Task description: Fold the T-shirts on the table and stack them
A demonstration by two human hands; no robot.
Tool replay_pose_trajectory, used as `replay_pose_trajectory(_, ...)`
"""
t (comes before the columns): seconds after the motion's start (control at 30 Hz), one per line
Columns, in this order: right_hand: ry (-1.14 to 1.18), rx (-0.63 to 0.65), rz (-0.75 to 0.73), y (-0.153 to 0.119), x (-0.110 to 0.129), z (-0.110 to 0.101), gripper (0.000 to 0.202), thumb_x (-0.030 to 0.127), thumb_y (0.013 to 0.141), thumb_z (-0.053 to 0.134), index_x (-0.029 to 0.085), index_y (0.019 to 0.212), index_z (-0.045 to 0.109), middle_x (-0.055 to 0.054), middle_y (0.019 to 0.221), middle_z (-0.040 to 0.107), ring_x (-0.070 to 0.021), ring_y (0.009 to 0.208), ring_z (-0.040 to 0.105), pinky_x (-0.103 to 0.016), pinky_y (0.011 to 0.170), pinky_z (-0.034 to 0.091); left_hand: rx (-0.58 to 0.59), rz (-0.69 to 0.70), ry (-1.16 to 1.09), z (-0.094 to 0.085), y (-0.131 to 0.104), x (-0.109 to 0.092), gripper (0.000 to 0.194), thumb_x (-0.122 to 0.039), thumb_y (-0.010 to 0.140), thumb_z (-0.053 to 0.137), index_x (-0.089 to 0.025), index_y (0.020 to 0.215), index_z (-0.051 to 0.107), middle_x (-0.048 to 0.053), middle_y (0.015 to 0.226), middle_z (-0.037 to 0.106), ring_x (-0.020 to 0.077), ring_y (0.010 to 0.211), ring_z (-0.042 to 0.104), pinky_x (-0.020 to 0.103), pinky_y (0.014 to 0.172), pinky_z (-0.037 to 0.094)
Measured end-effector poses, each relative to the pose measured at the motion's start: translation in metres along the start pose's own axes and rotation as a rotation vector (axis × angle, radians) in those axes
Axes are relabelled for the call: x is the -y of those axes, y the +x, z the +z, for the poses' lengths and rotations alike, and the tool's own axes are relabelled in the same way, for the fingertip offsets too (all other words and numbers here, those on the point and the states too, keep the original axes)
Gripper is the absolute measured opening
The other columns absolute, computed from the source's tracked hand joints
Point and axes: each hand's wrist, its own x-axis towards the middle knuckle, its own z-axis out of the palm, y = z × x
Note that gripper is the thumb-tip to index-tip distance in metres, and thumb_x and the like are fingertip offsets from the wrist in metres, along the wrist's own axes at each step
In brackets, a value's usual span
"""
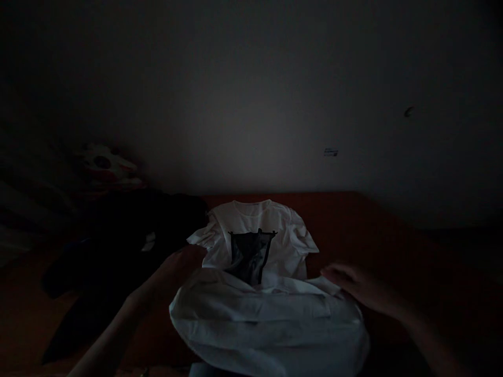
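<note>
A white T-shirt [283,225] with a dark panel [250,254] on its front lies flat on the reddish-brown surface, neckline toward the wall. Its near part is covered by a bunched, billowing white cloth [271,324]; whether the two are one garment I cannot tell. My left hand [188,262] is at the upper left edge of this cloth, close to the shirt's left sleeve, its fingers lost in the dark. At the cloth's upper right corner is my right hand [341,276], fingers bent together at the edge, though their exact hold is too dim to see.
Black clothing [118,251] is heaped on the left, with a small white patch on it. Behind it sits a white and red item [106,165]. A pale wall [251,104] with a small label [330,152] rises behind the reddish-brown surface [346,220].
</note>
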Motion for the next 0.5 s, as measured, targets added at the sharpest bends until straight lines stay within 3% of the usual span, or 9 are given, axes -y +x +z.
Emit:
replay_pose_trajectory(0.1,-0.085,-0.300,-0.148,0.045,-0.010,0.034,0.052,0.059,0.097,0.039,0.024,0.125,0.066,-0.013,0.126,0.071,-0.0284,0.113,0.068,-0.043,0.099,0.051,-0.018,0.130,0.113,0.034,0.038,-0.005,0.038,-0.034,0.101,0.038,-0.022,0.127,0.063,0.012,0.130,0.068,0.0254,0.124,0.063,0.043,0.106,0.051)
replay_pose_trajectory(0.17,-0.228,-0.368,-0.260,0.069,-0.018,0.057,0.052,0.052,0.099,0.038,0.024,0.139,0.057,-0.014,0.143,0.061,-0.0280,0.129,0.060,-0.048,0.109,0.045,-0.057,0.165,0.226,0.055,0.053,-0.003,0.044,-0.035,0.102,0.037,-0.018,0.139,0.053,0.017,0.143,0.060,0.0293,0.135,0.055,0.049,0.110,0.047)
replay_pose_trajectory(0.23,-0.418,-0.368,-0.276,0.085,-0.028,0.072,0.053,0.050,0.100,0.038,0.025,0.144,0.052,-0.014,0.152,0.053,-0.0284,0.141,0.049,-0.055,0.117,0.034,-0.095,0.117,0.313,0.068,0.058,0.010,0.052,-0.041,0.102,0.040,-0.014,0.146,0.046,0.021,0.150,0.053,0.0338,0.140,0.050,0.053,0.109,0.047)
replay_pose_trajectory(0.33,-0.612,-0.369,-0.131,0.098,-0.048,0.073,0.054,0.051,0.100,0.034,0.026,0.145,0.050,-0.012,0.158,0.046,-0.0299,0.147,0.040,-0.066,0.119,0.023,-0.132,0.059,0.362,0.069,0.053,0.048,0.058,-0.048,0.100,0.041,-0.011,0.144,0.049,0.022,0.151,0.051,0.0347,0.142,0.047,0.052,0.113,0.044)
replay_pose_trajectory(0.5,-0.644,-0.359,0.016,0.107,-0.080,0.042,0.058,0.054,0.099,0.028,0.025,0.146,0.047,-0.011,0.162,0.039,-0.0293,0.150,0.034,-0.069,0.119,0.019,-0.106,0.042,0.297,0.046,0.043,0.114,0.060,-0.060,0.096,0.042,-0.018,0.135,0.058,0.017,0.151,0.053,0.0323,0.140,0.049,0.051,0.117,0.040)
